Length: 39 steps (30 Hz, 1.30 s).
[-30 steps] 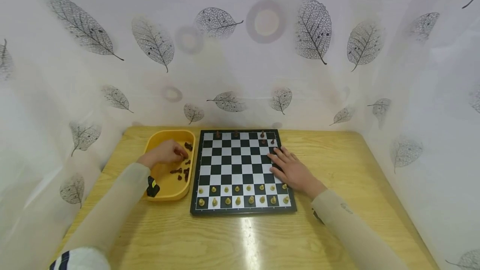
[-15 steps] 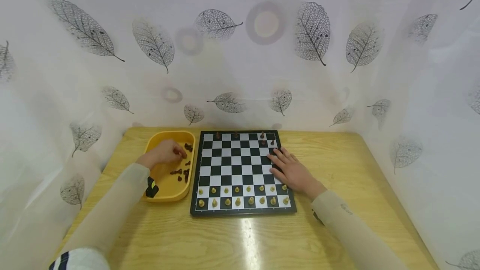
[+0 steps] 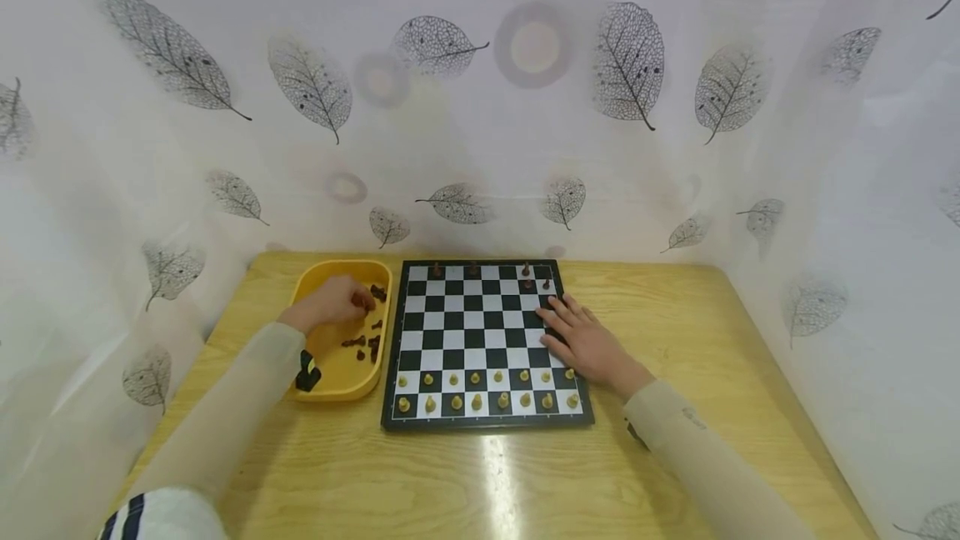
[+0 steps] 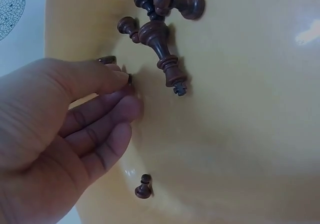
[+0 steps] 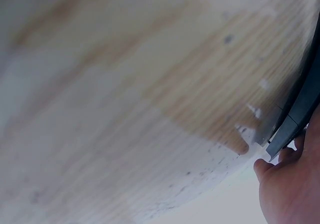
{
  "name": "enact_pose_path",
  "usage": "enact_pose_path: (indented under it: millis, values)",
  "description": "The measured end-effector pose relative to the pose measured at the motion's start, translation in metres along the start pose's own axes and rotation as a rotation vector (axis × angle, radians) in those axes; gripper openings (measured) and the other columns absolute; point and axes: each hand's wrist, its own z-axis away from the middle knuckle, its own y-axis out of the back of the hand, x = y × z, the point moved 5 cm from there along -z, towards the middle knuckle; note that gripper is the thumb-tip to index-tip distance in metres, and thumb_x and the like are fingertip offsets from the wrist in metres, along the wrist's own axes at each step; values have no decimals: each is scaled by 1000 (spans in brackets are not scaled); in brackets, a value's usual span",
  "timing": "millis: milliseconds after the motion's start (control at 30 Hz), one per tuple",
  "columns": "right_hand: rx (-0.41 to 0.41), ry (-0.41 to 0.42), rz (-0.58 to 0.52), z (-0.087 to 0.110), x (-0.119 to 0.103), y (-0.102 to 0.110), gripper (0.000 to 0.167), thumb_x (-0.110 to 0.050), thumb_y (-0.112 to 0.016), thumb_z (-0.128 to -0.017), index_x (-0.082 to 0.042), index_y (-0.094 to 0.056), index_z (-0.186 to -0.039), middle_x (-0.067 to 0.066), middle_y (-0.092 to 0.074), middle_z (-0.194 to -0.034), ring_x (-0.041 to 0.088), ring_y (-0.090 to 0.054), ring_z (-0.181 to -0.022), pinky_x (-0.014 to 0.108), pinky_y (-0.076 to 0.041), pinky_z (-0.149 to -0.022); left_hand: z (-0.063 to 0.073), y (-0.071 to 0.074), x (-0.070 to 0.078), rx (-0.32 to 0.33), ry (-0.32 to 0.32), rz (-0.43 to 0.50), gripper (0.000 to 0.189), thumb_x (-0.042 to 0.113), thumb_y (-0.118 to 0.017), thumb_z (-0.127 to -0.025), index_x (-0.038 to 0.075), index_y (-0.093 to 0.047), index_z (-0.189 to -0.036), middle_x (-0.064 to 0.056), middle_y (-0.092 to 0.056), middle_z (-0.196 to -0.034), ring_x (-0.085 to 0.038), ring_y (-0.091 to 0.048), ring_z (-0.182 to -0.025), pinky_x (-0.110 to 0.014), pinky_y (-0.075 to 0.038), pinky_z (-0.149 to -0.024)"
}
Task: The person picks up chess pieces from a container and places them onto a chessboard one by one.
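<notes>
In the head view my left hand (image 3: 336, 303) reaches into a yellow tray (image 3: 334, 391) left of the chessboard (image 3: 463, 319). Seen from the left wrist, its thumb and fingers pinch a dark brown chess piece (image 4: 107, 59), mostly hidden behind them. Beside the fingertips lies a dark king (image 4: 165, 58), with several more dark pieces (image 4: 191, 5) behind it. A dark pawn (image 4: 143, 189) lies apart, nearer the wrist. My right hand (image 3: 588, 347) rests with spread fingers on the board's right edge; the right wrist view catches part of that hand (image 5: 290, 189) at the black edge.
Two rows of light chess pieces (image 3: 476, 401) stand on the board's near side. Several dark pieces (image 3: 526, 270) stand along its far side. Pale wood tabletop (image 3: 360, 473) surrounds board and tray, and a leaf-patterned curtain (image 3: 480, 123) hangs behind and at both sides.
My left hand stays in the tray, its fingers shifting only slightly among the dark pieces. The right hand keeps its place on the board's edge.
</notes>
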Motion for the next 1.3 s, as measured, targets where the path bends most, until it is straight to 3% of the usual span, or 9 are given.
enact_pose_path:
  millis: [167, 267, 433, 600, 967, 1133, 1300]
  values:
    - [-3, -3, -1, 0, -1, 1, 64, -55, -37, -111, -21, -34, -166, 12, -25, -175, 40, -14, -164, 61, -21, -130, -1, 0, 2, 7, 19, -57, 21, 2, -67, -98, 6, -79, -114, -14, -78, -114, -29, -67, -102, -52, -56, -104]
    - [0, -3, -4, 0, -1, 1, 64, -55, -36, -111, -21, -34, -166, 12, -25, -175, 40, -13, -164, 61, -21, -130, -2, 2, 4, 20, -4, -88, 18, 2, -68, -97, 3, -79, -111, -15, -78, -112, -29, -67, -100, -53, -56, -102]
    - [-4, -3, -10, 0, -1, 0, 65, -55, -36, -111, -22, -33, -167, 11, -24, -175, 39, -13, -164, 61, -21, -130, -3, 2, 2, 47, -38, -91, 16, 3, -69, -97, 2, -79, -110, -17, -78, -112, -28, -67, -96, -51, -58, -99]
    - [-6, 1, -1, 0, -2, 1, 65, -55, -37, -111, -21, -33, -167, 12, -23, -175, 41, -13, -164, 61, -21, -130, -2, 3, -1, 51, -32, -94, 23, 1, -70, -94, 3, -78, -116, -16, -78, -116, -29, -68, -100, -52, -57, -100]
    - [-8, -2, 1, 1, -2, -1, 65, -56, -36, -111, -21, -34, -166, 12, -24, -175, 41, -14, -163, 62, -22, -129, 3, 6, 4, 70, -45, -177, 14, 1, -68, -96, 3, -79, -104, -16, -78, -109, -37, -72, -106, -54, -57, -100]
    - [-5, -10, 2, 1, -3, 0, 65, -57, -35, -111, -22, -34, -166, 11, -24, -175, 41, -14, -163, 62, -22, -129, 3, 7, 1, 94, -13, -154, 16, 7, -69, -98, 1, -79, -109, -19, -78, -115, -39, -71, -110, -56, -55, -102]
    - [-2, -8, 3, 1, -4, 3, 65, -56, -36, -111, -22, -34, -166, 11, -24, -175, 42, -15, -163, 62, -22, -129, 4, 11, -5, 170, 6, -105, 20, 10, -68, -99, 1, -79, -114, -19, -77, -115, -34, -71, -104, -54, -57, -97]
